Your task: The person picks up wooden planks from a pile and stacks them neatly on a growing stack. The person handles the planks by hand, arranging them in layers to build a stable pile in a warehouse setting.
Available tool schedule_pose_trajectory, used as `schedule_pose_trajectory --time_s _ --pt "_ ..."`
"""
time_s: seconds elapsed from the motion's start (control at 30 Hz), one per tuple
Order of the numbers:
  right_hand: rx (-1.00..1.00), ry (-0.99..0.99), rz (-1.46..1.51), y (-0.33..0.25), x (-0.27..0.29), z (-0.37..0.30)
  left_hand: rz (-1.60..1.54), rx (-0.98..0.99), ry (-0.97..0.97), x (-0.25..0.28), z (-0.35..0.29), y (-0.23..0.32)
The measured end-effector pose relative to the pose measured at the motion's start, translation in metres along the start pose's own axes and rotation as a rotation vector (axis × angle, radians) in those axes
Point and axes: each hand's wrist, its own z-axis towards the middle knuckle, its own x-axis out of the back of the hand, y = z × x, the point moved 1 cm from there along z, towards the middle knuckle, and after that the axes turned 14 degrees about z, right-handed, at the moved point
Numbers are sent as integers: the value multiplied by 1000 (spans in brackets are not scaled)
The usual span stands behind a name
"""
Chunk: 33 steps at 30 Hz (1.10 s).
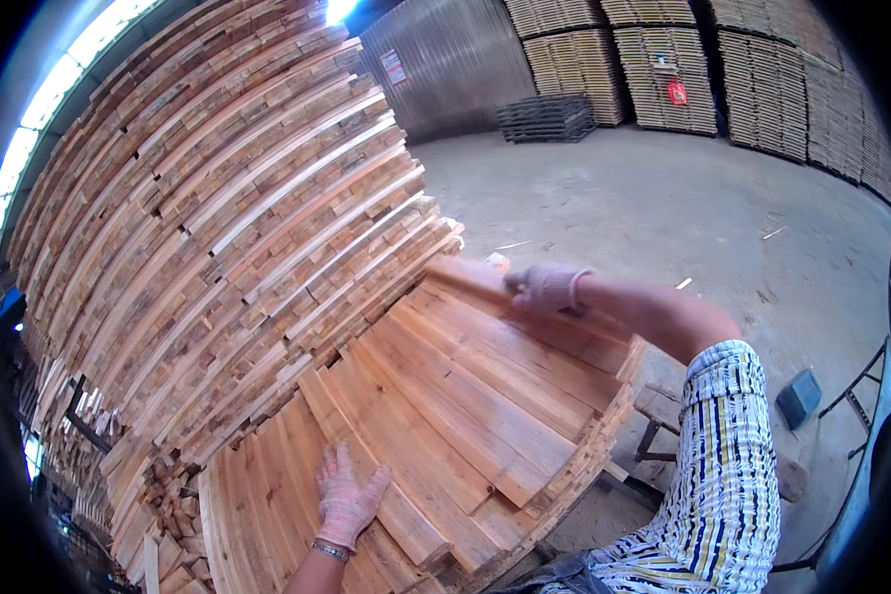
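My left hand (pixel 350 497), in a pale pinkish knitted glove, lies open on the planks with its fingers spread, next to a loose raised board (pixel 381 485). Reddish-brown wooden planks (pixel 406 421) form a layer side by side in front of me, some lying on top of others. My right hand (pixel 544 290), gloved too, is over the far right side of this layer, beside a long plank (pixel 475 282) at its edge. Motion smears its fingers, so whether it grips that plank is unclear.
A tall stack of layered boards (pixel 257 198) rises at the left, right against the planks. Short wood offcuts (pixel 173 525) pile up at the lower left. On the concrete floor (pixel 604 198) stand a blue-grey container (pixel 799 398), dark pallets (pixel 544 119) and high board stacks (pixel 663 79) behind.
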Motion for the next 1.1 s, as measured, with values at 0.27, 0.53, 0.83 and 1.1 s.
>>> schedule_pose_trajectory --time_s 0.27,0.53,0.83,1.1 --pt "-127 19 -4 4 -4 -23 -8 59 -42 7 12 20" --pt "290 207 178 -55 -63 -61 -979 134 217 -3 16 44" --pt "70 -75 1307 -137 -76 -100 -657 -541 233 65 21 134" --pt "-113 61 -291 -37 3 -43 174 -280 177 1 17 -4"
